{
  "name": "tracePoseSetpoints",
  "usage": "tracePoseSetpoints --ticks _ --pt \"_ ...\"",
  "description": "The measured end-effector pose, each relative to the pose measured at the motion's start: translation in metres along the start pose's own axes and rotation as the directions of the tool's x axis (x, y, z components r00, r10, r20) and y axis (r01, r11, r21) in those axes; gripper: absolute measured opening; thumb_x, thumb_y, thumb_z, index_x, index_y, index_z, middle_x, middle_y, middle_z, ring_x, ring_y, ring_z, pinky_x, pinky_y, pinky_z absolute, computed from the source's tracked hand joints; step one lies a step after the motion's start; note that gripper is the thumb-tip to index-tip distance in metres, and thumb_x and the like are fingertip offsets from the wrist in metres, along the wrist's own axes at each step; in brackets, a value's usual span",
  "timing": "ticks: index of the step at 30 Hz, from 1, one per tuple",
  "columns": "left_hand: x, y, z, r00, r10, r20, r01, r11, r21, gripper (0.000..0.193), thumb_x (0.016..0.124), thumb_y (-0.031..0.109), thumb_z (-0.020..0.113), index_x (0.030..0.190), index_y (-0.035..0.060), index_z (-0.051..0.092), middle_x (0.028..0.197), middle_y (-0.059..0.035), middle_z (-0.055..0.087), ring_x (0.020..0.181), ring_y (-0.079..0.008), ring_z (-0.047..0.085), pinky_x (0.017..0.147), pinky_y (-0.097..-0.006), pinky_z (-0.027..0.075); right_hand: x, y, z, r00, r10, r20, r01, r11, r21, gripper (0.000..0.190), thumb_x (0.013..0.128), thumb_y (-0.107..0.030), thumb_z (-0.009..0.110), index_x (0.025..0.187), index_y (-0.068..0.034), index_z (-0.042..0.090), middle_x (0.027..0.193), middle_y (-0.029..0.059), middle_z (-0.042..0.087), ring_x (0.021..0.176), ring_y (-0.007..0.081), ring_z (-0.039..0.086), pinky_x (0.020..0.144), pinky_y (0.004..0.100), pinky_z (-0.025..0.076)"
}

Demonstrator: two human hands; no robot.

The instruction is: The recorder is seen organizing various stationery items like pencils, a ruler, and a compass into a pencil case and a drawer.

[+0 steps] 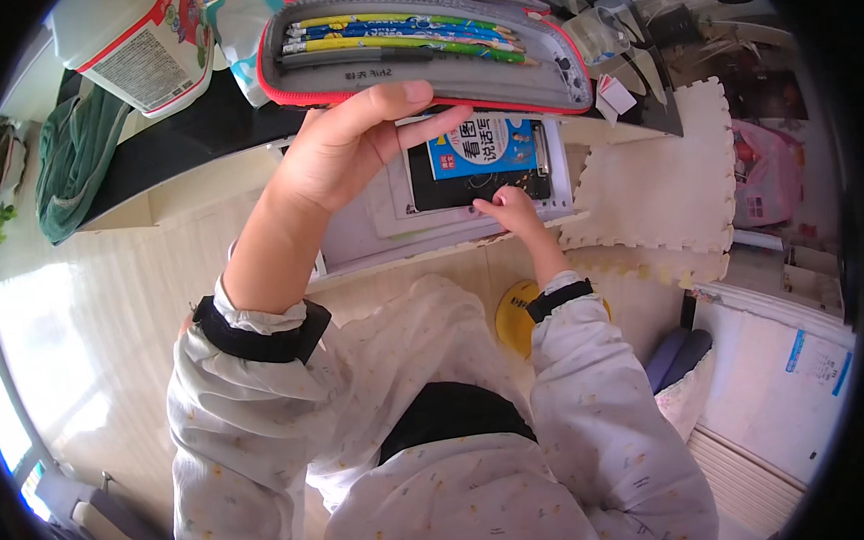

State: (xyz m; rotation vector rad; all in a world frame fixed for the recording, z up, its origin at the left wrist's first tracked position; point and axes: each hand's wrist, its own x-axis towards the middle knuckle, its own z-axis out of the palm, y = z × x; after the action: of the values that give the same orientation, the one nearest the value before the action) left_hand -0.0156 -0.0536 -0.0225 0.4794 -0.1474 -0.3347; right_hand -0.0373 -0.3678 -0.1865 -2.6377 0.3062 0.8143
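My left hand (342, 144) holds an unzipped pencil case (468, 90) with red piping and a grey lining, thumb over its near rim and fingers beneath. Several patterned pencils (402, 41) and a dark pen (357, 56) lie lengthwise inside it. Below, a drawer (352, 233) is pulled out. It holds a black clipboard (465, 190) with a metal clip, and on that a blue booklet (495, 150) bearing writing. My right hand (515, 208) is over the drawer's near side, beside the clipboard's lower edge. Its fingers are partly curled, and whether they grip anything is hidden.
A black tabletop (178, 147) runs behind the case, with a large white tub (139, 59) and a green cloth (78, 157) at left. A clear cup (599, 36) stands at right. Foam mats (650, 184) border the drawer's right; a yellow round object (516, 317) sits below.
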Motion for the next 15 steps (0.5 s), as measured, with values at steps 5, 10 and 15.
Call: tracePoseSetpoints --ticks 5,10,15 --pt "-0.005 0.002 -0.002 0.999 0.006 0.045 -0.011 0.994 0.109 0.042 0.085 0.006 0.052 0.124 -0.0050 0.041 0.120 -0.0150 0.053 0.114 -0.0286 0.051 0.101 -0.0464 0.041 0.003 -0.022 0.008 0.959 0.275 -0.062 -0.278 0.888 -0.365 0.062 0.063 -0.050 0.076 0.104 -0.007 0.061 0.108 0.0104 0.063 0.100 0.0266 0.060 0.079 0.0416 0.048" --pt "-0.006 0.005 -0.001 0.998 -0.024 0.064 0.016 0.992 0.129 0.042 0.085 0.007 0.051 0.124 -0.0050 0.041 0.121 -0.0146 0.052 0.114 -0.0273 0.050 0.101 -0.0461 0.041 0.005 -0.030 0.023 0.905 0.411 -0.104 -0.422 0.843 -0.333 0.069 0.061 -0.052 0.077 0.111 -0.009 0.059 0.115 0.0074 0.061 0.107 0.0242 0.058 0.088 0.0413 0.042" --pt "-0.005 0.005 -0.002 0.997 0.004 0.071 -0.011 0.996 0.088 0.041 0.085 0.006 0.052 0.123 -0.0053 0.042 0.119 -0.0153 0.053 0.112 -0.0279 0.052 0.100 -0.0463 0.042 0.007 -0.029 0.019 0.879 0.458 -0.131 -0.476 0.852 -0.217 0.072 0.059 -0.054 0.076 0.111 -0.006 0.060 0.112 0.0126 0.062 0.108 0.0293 0.057 0.089 0.0440 0.041"
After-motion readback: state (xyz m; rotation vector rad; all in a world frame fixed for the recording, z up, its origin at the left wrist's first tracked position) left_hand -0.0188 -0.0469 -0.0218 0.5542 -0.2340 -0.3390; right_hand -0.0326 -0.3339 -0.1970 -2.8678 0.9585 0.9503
